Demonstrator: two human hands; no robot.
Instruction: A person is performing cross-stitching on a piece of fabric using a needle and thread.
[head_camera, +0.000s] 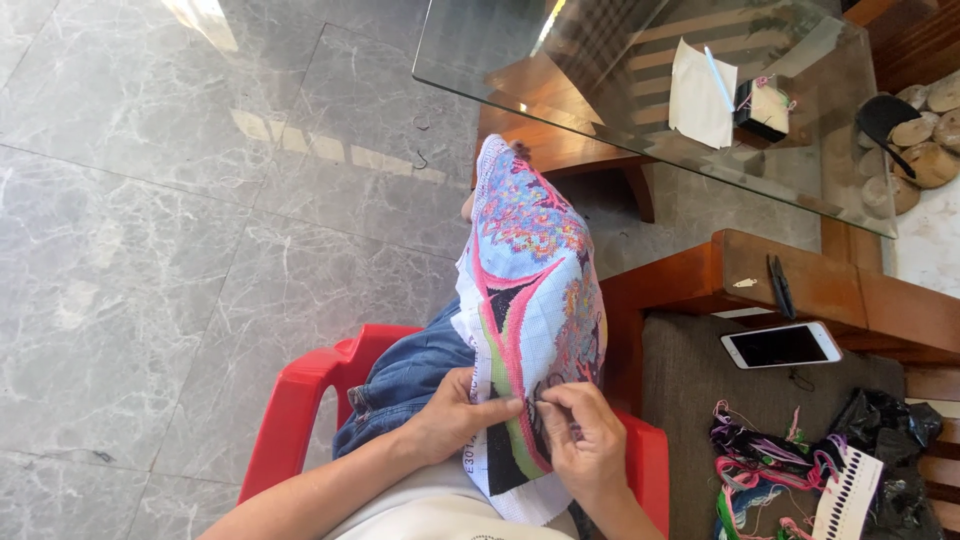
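Observation:
A colourful cross-stitch cloth (530, 280) with pink, blue and black patches lies draped over my lap. My left hand (458, 412) grips the cloth's lower left edge, thumb pressed on the fabric. My right hand (585, 430) pinches at the cloth near its black patch, fingers closed as if on a fine needle, which is too small to make out. I sit in a red plastic chair (300, 400) and wear blue jeans (410, 370).
A white phone (780, 346) and dark snips (780, 285) lie on a wooden seat to the right. Tangled coloured threads (770, 465) and a thread card (848, 495) sit lower right. A glass table (640, 70) holds a white cloth and pen. Grey marble floor lies to the left.

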